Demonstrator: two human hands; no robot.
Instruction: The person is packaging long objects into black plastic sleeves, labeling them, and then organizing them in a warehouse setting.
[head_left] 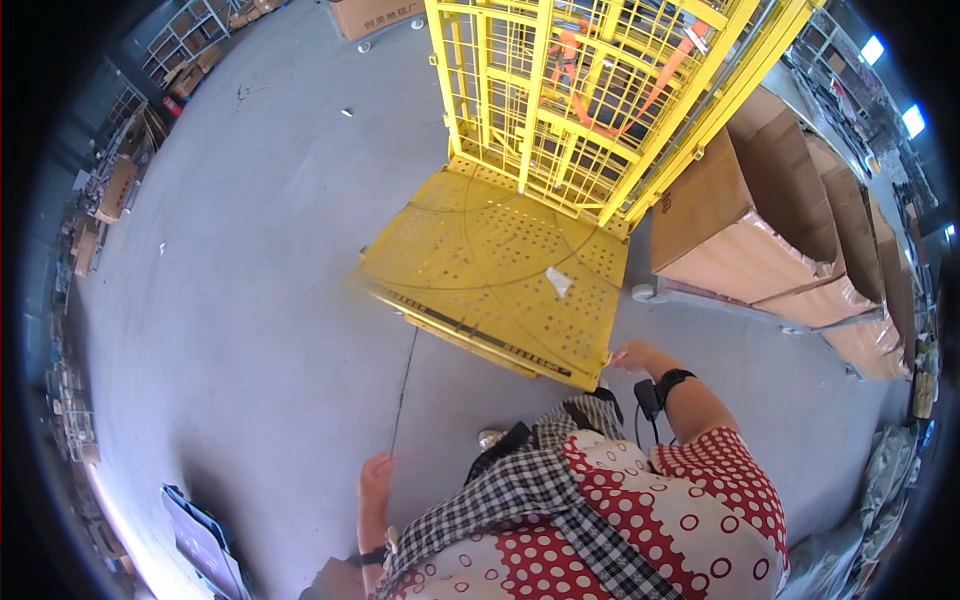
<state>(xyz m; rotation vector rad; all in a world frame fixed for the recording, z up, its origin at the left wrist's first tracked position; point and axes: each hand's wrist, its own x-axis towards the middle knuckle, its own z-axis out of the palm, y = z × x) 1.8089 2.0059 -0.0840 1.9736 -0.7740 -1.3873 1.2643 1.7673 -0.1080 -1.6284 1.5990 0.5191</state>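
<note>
A yellow perforated platform point(500, 225) stands in front of me, with a pale scrap point(558, 282) lying on it. Its upright yellow mesh cage point(580, 130) rises at the far side, with orange straps point(660, 90) hanging in it. My right hand point(634, 357) is beside the platform's near right corner, its fingers apart and pointing toward the edge. Whether they touch the corner I cannot tell. Lower left, my left hand point(376, 475) hangs over the grey floor, away from the platform; its fingers are smeared, and no held object shows. A black band point(672, 383) circles my right wrist.
Large open cardboard boxes point(750, 230) stand on a wheeled cart to the right of the platform. A boxed cart point(375, 15) is at the far top. Shelves and cartons point(118, 190) line the left wall. Dark folded sheeting point(880, 490) lies at the lower right.
</note>
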